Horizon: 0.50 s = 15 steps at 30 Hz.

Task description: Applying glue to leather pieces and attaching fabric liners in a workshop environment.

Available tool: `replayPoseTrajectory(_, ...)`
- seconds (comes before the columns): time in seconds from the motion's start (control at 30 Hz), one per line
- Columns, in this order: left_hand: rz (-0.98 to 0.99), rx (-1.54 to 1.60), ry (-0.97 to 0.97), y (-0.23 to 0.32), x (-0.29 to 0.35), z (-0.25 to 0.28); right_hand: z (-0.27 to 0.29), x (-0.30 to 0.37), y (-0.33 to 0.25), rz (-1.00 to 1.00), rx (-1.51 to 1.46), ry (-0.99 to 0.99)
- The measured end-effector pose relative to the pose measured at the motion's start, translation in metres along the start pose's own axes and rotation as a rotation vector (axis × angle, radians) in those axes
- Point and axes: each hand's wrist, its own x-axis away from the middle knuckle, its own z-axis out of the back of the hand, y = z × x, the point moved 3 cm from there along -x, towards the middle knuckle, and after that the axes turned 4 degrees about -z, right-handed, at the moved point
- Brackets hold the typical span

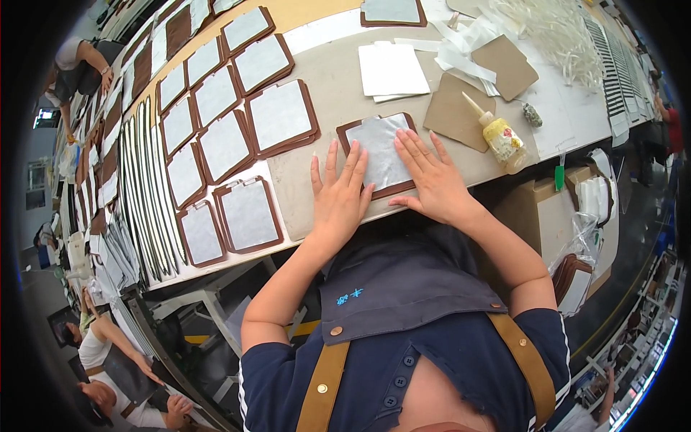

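A brown panel with a pale grey sheet (378, 153) on top lies near the front edge of the table. Over its left side my left hand (341, 189) lies flat, fingers spread. My right hand (432, 175) presses flat on the sheet's right side, its thumb toward the front edge. Both hands hold nothing. To the right of the panel a squeeze bottle (504, 144) with a pointed nozzle and yellowish contents lies on its side, beside brown boards (461, 114). Behind the panel sits a small stack of white sheets (393, 70).
Stacks of brown panels with grey sheets (279, 117) fill the left of the table. Long dark strips (144, 194) lie beyond them. Pale ribbon-like strips (554, 43) heap at the back right. Cardboard boxes (554, 216) stand below the right edge. Co-workers (119, 353) are at the far left.
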Motion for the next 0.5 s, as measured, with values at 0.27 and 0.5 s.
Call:
replayPoseTrajectory(0.27,-0.001,0.021,-0.024,0.0,-0.001,0.0,0.01,-0.003,0.013,-0.03,-0.056,0.008)
replayPoseTrajectory(0.5,-0.01,-0.009,-0.027,0.0,-0.001,0.0,0.004,-0.01,0.019,-0.01,0.02,0.013)
